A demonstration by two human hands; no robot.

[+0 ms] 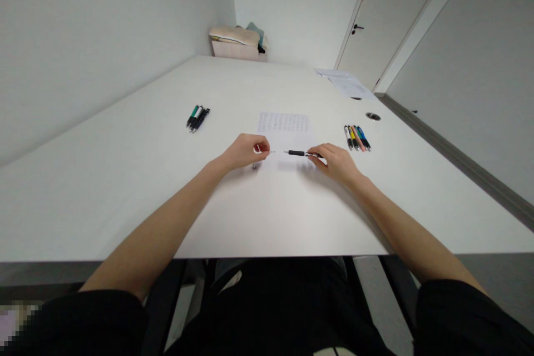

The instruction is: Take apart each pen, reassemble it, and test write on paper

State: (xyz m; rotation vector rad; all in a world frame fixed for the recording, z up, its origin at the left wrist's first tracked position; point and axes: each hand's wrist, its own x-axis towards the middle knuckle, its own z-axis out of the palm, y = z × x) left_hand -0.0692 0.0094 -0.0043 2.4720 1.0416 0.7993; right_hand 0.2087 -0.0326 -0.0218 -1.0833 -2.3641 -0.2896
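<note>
My right hand [331, 161] is closed round the rear of a pen [297, 153] with a black grip and a silvery middle. The pen lies level above the paper, its thin tip pointing left. Across a short gap, my left hand [250, 150] pinches a tiny pale piece [272, 151] between thumb and finger; it is too small to name. Just below that hand, a small silvery part [254, 166] rests on the table. Beneath and behind the pen lies a sheet of paper [283, 122] with rows of writing.
Several pens [198, 118] in green, white and black lie at the left of the white table [125, 194]. More coloured pens [357, 138] lie at the right, near a round table insert [372, 116]. Papers [348, 83] and a box with cloth [236, 47] are farther back.
</note>
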